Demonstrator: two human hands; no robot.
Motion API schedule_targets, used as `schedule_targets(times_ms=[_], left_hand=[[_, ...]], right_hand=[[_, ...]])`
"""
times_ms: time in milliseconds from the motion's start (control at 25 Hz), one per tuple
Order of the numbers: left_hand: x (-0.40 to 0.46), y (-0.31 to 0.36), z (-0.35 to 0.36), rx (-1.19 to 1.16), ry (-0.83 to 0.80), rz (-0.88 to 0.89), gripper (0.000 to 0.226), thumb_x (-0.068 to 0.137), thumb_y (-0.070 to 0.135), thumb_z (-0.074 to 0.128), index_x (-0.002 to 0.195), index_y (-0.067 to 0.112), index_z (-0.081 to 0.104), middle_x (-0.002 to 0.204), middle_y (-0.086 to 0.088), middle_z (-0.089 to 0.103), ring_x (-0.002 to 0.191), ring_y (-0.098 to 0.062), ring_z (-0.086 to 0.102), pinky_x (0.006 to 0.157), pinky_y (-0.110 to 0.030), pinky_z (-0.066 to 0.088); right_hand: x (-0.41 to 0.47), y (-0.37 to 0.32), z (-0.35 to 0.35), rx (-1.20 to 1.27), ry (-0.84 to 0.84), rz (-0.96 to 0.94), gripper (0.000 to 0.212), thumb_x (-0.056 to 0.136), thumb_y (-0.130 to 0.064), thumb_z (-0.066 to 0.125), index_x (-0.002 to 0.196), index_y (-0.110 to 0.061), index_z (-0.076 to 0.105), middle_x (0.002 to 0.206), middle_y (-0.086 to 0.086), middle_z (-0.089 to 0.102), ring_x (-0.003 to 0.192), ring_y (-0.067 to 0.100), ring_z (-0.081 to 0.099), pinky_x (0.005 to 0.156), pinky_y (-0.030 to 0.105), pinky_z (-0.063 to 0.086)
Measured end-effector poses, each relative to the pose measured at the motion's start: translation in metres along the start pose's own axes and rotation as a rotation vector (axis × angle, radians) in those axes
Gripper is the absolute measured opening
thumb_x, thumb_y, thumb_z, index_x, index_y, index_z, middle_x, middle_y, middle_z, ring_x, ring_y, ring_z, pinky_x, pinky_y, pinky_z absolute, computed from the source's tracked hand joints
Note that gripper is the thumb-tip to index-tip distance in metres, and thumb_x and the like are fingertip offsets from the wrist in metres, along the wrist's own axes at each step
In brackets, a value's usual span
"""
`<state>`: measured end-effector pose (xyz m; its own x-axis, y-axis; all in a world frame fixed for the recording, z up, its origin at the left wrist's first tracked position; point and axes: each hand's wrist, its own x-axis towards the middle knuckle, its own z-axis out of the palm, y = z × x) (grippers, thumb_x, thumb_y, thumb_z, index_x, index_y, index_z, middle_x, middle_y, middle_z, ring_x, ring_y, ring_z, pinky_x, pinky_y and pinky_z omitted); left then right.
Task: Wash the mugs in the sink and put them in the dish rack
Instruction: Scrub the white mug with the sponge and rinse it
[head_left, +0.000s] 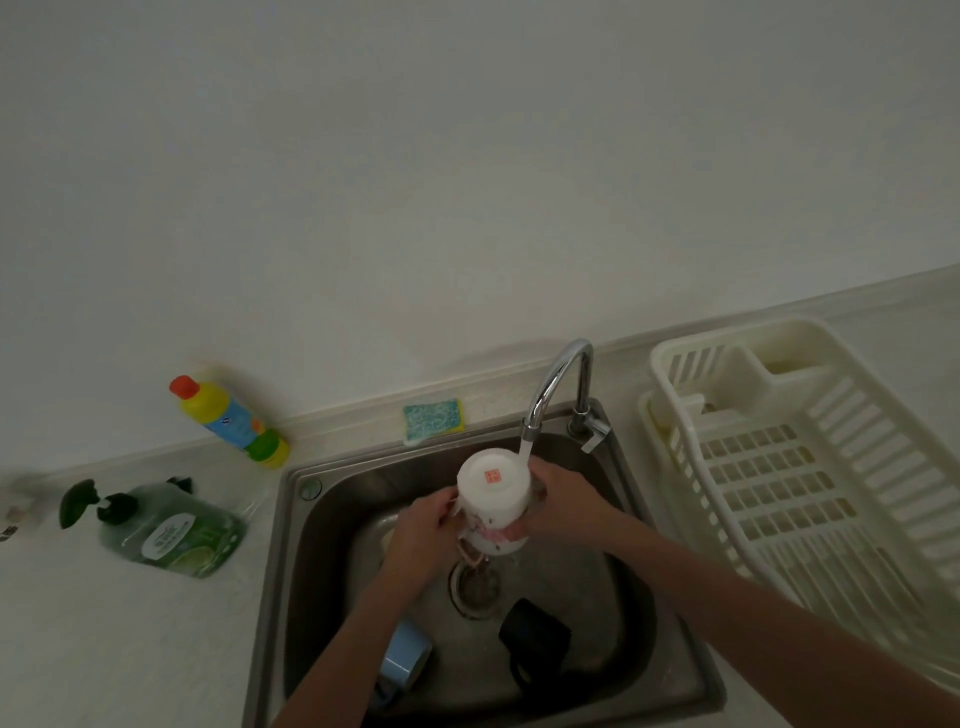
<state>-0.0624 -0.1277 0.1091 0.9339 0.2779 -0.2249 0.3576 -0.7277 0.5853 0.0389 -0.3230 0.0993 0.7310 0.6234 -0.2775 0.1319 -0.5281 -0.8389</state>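
Rinsing is judged to be the step in hand: a white mug (494, 501) is held upside down over the sink (670, 644), base tilted up toward the camera, with the stream from the tap (558, 387) striking its far right shoulder.

- Grip: the mug is grasped from both sides. The left hand (423, 535) is curled against its left wall, near what looks like the handle; the right hand (558, 506) is wrapped round its right wall, fingers low near the rim.
- Long axis: near upright, mouth down, leaning slightly away at the bottom.
- Rack (789, 467): on the worktop against the sink's right edge, no mugs seen in it. It lies to the right of the mug, so the right hand is the nearer for the transfer; the axis is already mouth-down, so little turning would be called for.
- Left in the sink: a blue mug (405, 654) on its side at the near left, partly under the left forearm, and a black mug (535, 642) at the near right, beside the drain (475, 584). Neither is judged washed yet.
- Worktop left of the sink: a green soap bottle (171, 525) and a yellow bottle (228, 418). A sponge (434, 418) lies on the sink's far edge.
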Motion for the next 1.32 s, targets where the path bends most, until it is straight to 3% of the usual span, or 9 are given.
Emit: schedule_targets(times_ms=[120, 280, 400, 600, 800, 1000, 1200, 1320], left_hand=[[0.011, 0.008, -0.003, -0.004, 0.028, 0.023, 0.028, 0.093, 0.010, 0.059, 0.119, 0.017, 0.067, 0.108, 0.005, 0.070, 0.096, -0.008, 0.063, 0.075, -0.012, 0.045], [0.026, 0.026, 0.005, -0.019, -0.003, 0.055, 0.023, 0.096, 0.012, 0.057, 0.116, 0.017, 0.065, 0.104, 0.008, 0.067, 0.095, -0.008, 0.061, 0.071, -0.006, 0.039], [0.030, 0.041, 0.012, -0.018, -0.033, 0.093, 0.026, 0.097, 0.013, 0.055, 0.122, 0.017, 0.063, 0.111, 0.006, 0.067, 0.097, -0.006, 0.058, 0.076, -0.010, 0.040], [0.020, 0.046, 0.031, -0.020, -0.099, 0.122, 0.016, 0.099, 0.017, 0.054, 0.113, 0.014, 0.062, 0.108, 0.004, 0.067, 0.095, -0.010, 0.063, 0.078, -0.014, 0.048], [0.000, 0.026, 0.033, 0.026, -0.127, 0.156, 0.005, 0.098, 0.018, 0.054, 0.101, 0.020, 0.057, 0.100, 0.005, 0.061, 0.083, -0.004, 0.059, 0.074, -0.016, 0.051], [-0.008, 0.010, 0.017, 0.029, -0.112, 0.130, 0.024, 0.098, 0.016, 0.055, 0.118, 0.028, 0.054, 0.099, 0.022, 0.056, 0.083, 0.006, 0.054, 0.069, -0.002, 0.042], [0.001, 0.006, 0.005, 0.009, -0.044, 0.073, 0.024, 0.098, 0.013, 0.055, 0.120, 0.020, 0.061, 0.105, 0.013, 0.062, 0.094, -0.006, 0.061, 0.064, -0.002, 0.043], [0.012, 0.013, 0.006, 0.030, 0.009, 0.086, 0.022, 0.097, 0.008, 0.054, 0.116, 0.011, 0.064, 0.105, 0.005, 0.066, 0.093, -0.009, 0.060, 0.064, -0.002, 0.041]], right_hand=[[0.010, -0.003, -0.010, -0.005, 0.022, 0.009, 0.082, 0.055, -0.041, 0.093, 0.126, -0.041, 0.052, 0.103, -0.030, 0.058, 0.094, -0.011, 0.056, 0.076, 0.002, 0.042], [0.010, 0.005, -0.030, 0.009, 0.051, 0.006, 0.088, 0.052, -0.040, 0.092, 0.131, -0.038, 0.054, 0.119, -0.021, 0.064, 0.107, 0.001, 0.060, 0.091, 0.020, 0.049], [0.002, 0.009, -0.044, 0.022, 0.056, -0.011, 0.090, 0.057, -0.032, 0.092, 0.136, -0.039, 0.051, 0.122, -0.021, 0.063, 0.112, 0.000, 0.059, 0.094, 0.019, 0.047], [-0.019, 0.028, -0.044, -0.009, 0.044, 0.025, 0.097, 0.053, -0.049, 0.088, 0.140, -0.043, 0.045, 0.127, -0.021, 0.061, 0.118, 0.002, 0.056, 0.099, 0.028, 0.049], [-0.030, 0.037, -0.019, 0.021, 0.024, 0.076, 0.091, 0.058, -0.038, 0.092, 0.137, -0.040, 0.047, 0.124, -0.020, 0.061, 0.115, 0.002, 0.057, 0.090, 0.014, 0.047], [-0.021, 0.023, 0.002, 0.032, 0.022, 0.042, 0.088, 0.063, -0.032, 0.091, 0.139, -0.036, 0.046, 0.128, -0.019, 0.056, 0.116, 0.000, 0.051, 0.097, 0.021, 0.046], [-0.002, 0.009, -0.003, 0.021, 0.013, 0.022, 0.090, 0.061, -0.033, 0.092, 0.139, -0.036, 0.048, 0.117, -0.025, 0.057, 0.108, -0.003, 0.054, 0.081, 0.004, 0.041], [0.007, 0.004, -0.015, -0.003, 0.023, -0.004, 0.089, 0.056, -0.040, 0.093, 0.135, -0.038, 0.051, 0.121, -0.023, 0.060, 0.111, -0.001, 0.056, 0.092, 0.018, 0.050]])
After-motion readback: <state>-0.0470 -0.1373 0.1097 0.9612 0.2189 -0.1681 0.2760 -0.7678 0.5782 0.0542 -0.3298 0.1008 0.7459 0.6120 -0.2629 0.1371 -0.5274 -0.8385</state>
